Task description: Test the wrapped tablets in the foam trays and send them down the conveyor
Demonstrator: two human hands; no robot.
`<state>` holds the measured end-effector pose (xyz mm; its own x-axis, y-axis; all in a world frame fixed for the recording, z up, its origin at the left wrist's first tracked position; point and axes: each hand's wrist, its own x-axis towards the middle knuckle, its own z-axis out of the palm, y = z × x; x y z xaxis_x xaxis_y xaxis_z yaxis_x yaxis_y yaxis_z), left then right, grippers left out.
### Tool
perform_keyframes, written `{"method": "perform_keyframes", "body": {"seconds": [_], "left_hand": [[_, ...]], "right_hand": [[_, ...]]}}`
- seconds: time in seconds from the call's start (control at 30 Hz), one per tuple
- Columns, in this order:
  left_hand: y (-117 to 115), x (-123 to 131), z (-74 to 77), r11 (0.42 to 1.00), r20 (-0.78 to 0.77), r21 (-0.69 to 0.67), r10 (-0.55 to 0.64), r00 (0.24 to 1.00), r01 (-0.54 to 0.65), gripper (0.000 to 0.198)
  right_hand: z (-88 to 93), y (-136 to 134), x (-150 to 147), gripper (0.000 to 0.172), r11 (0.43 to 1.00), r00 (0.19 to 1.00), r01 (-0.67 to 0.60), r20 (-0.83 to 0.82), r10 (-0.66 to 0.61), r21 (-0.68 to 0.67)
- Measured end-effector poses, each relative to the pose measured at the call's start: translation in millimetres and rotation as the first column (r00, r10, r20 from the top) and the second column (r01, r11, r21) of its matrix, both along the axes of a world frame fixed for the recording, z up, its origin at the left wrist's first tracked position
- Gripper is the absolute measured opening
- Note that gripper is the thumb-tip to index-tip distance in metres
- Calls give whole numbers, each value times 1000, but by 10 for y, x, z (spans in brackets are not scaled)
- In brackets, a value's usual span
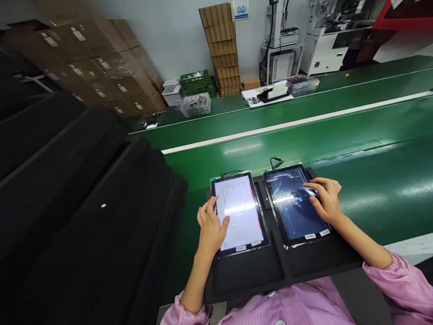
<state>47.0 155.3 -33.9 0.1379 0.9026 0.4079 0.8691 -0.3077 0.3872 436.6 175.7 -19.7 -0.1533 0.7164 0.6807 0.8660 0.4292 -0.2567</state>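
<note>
Two tablets lie side by side, screens up, in a black foam tray point(248, 275). The left tablet point(240, 212) shows a white screen with lines of small text and red marks. My left hand point(211, 225) is over its left edge, fingers apart, holding nothing. A dark blue screen with a small pale figure glows on the right tablet point(291, 212). Above that tablet's right side is my right hand point(326, 198), thumb and fingers spread, fingertips at or just over the glass. A short black cable point(275, 162) sticks out at the right tablet's top.
Stacked black foam trays point(101, 225) rise close on the left. A green conveyor belt point(338, 122) with a white rail point(287, 124) runs behind the tablets. Beyond it are a green crate point(196, 83), clear plastic trays point(301, 85), cardboard boxes point(101, 67) and a white machine point(326, 54).
</note>
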Motion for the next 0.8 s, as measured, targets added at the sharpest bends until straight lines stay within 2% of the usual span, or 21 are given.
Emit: {"method": "perform_keyframes", "body": {"seconds": [0.13,0.33,0.63,0.8], "left_hand": [[-14,-7,-3,996,-26,30,-79,997,80,67],[-18,5,-7,999,-16,-7,-53,998,53,69],[-21,-7,-21,996,-9,50,-77,997,78,67],[-28,10,23,996,-47,-75,-49,998,45,63]], "right_hand": [[-17,-1,5,33,1000,1000,-10,1,10,10],[-29,-7,16,37,999,1000,2,-21,-3,-49],[10,-1,8,34,1000,1000,-16,-1,16,-4],[-4,-11,27,35,998,1000,17,-2,-17,-59]]}}
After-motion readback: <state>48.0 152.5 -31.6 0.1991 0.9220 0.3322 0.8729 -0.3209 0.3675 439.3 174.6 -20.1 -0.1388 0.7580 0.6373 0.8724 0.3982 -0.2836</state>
